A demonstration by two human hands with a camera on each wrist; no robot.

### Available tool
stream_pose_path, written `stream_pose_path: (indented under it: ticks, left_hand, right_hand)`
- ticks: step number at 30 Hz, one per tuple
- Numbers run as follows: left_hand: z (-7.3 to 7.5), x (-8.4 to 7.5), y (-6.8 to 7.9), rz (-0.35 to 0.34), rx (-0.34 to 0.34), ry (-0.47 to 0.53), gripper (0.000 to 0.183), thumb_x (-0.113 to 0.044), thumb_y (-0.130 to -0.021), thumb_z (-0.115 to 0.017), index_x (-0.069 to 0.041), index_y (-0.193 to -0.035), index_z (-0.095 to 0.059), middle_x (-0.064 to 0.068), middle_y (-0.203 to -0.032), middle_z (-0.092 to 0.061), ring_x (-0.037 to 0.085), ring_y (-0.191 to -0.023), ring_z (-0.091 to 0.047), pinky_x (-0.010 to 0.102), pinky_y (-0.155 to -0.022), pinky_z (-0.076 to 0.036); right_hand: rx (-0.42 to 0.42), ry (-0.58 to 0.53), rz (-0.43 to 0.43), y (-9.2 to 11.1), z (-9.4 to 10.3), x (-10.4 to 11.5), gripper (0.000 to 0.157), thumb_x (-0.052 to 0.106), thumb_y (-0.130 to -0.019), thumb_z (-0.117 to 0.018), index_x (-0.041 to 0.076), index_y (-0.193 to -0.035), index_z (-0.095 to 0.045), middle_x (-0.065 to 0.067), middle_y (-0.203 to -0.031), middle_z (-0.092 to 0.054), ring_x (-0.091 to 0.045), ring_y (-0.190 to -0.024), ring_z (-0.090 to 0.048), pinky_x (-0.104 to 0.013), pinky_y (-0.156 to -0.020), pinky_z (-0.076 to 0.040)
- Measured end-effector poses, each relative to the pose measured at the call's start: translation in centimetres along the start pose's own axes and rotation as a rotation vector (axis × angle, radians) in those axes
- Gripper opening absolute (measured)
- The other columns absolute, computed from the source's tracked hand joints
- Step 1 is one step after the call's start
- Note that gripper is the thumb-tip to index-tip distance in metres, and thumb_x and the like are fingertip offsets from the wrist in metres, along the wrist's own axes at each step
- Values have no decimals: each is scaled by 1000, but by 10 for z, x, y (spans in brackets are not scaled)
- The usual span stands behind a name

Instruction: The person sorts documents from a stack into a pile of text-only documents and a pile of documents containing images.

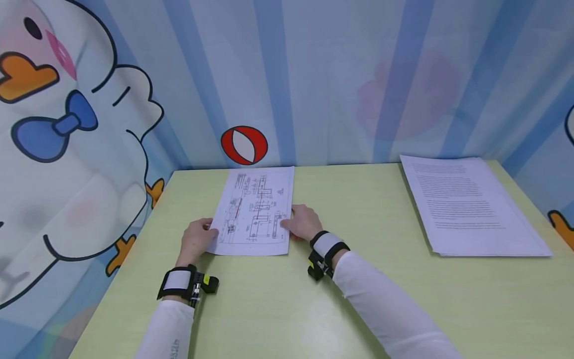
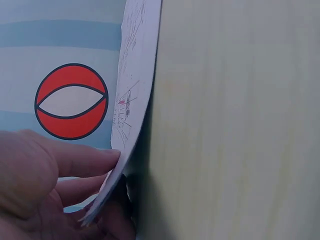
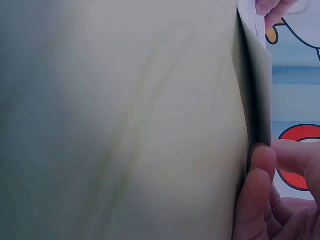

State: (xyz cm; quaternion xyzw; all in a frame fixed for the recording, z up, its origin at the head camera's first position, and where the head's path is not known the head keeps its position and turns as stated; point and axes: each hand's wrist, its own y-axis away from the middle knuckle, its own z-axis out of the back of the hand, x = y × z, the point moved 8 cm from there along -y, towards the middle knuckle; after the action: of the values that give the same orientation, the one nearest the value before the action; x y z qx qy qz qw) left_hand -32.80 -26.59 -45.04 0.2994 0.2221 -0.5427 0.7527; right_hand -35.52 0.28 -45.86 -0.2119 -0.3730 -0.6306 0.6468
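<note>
Technical drawing (image 1: 251, 199) lies on the left part of the worktop (image 1: 358, 209), long axis toward the far edge, between left hand (image 1: 195, 239) and right hand (image 1: 305, 223), each grip pinching its nearer side edge.

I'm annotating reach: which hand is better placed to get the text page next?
Likely the right hand: it grips the technical drawing nearer the text page than the left hand does.

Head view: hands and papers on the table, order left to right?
Left hand → drawing → right hand → text stack.
</note>
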Motion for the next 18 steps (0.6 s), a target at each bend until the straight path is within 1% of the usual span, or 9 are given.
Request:
stream_pose_path:
  ticks: [3, 7, 13, 15, 18]
  left_hand:
    - [1, 0, 1, 12, 0, -22, 48, -13, -90, -52, 2, -135, -46, 25, -124, -55, 35, -104, -54, 47, -87, -45]
    - [2, -3, 2, 10, -7, -53, 47, -12, -90, -52, 3, -134, -47, 24, -123, -57, 34, -104, -54, 48, -86, -45]
    - [2, -3, 1, 20, -13, -69, 46, -11, -91, -52, 2, -134, -48, 23, -122, -57, 34, -104, -54, 48, -85, -44]
    - [2, -3, 1, 20, -12, -78, 46, -12, -91, -52, 2, -135, -47, 24, -123, -57, 34, -104, -54, 48, -85, -44]
    - [1, -3, 1, 18, -8, -94, 47, -13, -92, -51, 2, -135, -46, 24, -124, -57, 35, -105, -54, 48, -86, -44]
  right_hand:
    - [4, 19, -5, 3, 1, 1, 30, 26, -85, -63, 9, -110, -62, -3, -54, -56, -13, -39, -50, -22, -34, -38]
    - [7, 38, 4, 6, 4, 1, 29, 27, -85, -63, 9, -108, -63, -2, -54, -55, -13, -39, -49, -22, -34, -38]
    - [18, 68, 39, 9, 4, 1, 23, 26, -86, -62, 9, -101, -64, -2, -52, -54, -13, -38, -48, -21, -33, -36]
    - [22, 76, 39, 10, 4, 1, 28, 26, -86, -61, 6, -106, -65, -2, -51, -54, -13, -38, -47, -21, -33, -36]
    - [31, 91, 31, 11, 4, 0, 40, 27, -87, -61, 4, -120, -61, -1, -49, -52, -13, -37, -47, -21, -33, -35]
